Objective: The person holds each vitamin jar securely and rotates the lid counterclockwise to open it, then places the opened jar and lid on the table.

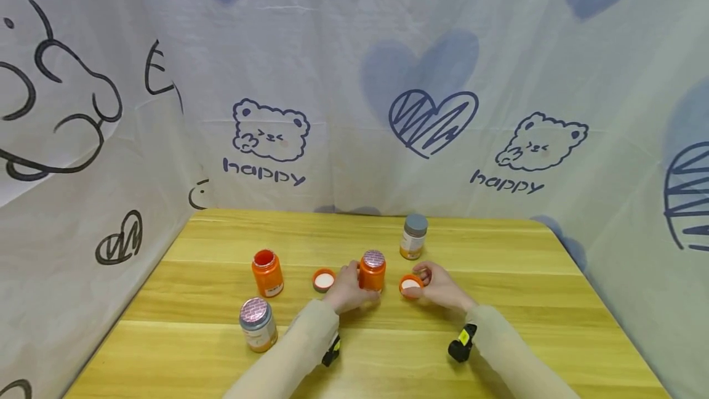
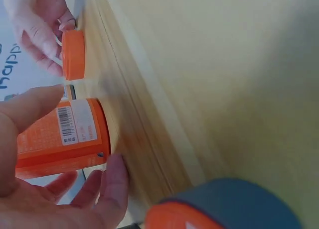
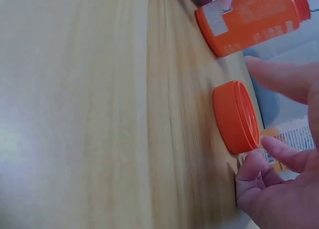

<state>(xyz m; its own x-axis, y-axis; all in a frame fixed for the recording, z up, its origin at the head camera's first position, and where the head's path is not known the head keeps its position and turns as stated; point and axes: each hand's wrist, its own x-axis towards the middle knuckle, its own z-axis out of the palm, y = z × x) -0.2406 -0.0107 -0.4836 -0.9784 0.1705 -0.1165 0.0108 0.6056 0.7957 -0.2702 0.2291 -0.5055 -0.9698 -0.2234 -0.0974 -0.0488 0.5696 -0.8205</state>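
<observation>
An orange bottle (image 1: 371, 277) with a brick-patterned top stands upright near the middle of the table. My left hand (image 1: 350, 291) holds it from the left, with the thumb on one side and curved fingers on the other. In the left wrist view the bottle's label and barcode (image 2: 66, 125) show between thumb and fingers. Just right of it, an orange lid (image 1: 411, 286) lies with its white inside up. My right hand (image 1: 440, 289) is at this lid. In the right wrist view the fingertips sit at the lid's rim (image 3: 236, 117), while the thumb is raised apart from it.
Left of my left hand lies a grey lid with orange inside (image 1: 324, 280). An uncapped orange bottle (image 1: 268, 273) and a grey-topped jar with a brick-patterned top (image 1: 258, 325) stand farther left. Behind the right hand is a grey-capped bottle (image 1: 413, 237). A printed cloth (image 1: 343, 79) hangs behind the table.
</observation>
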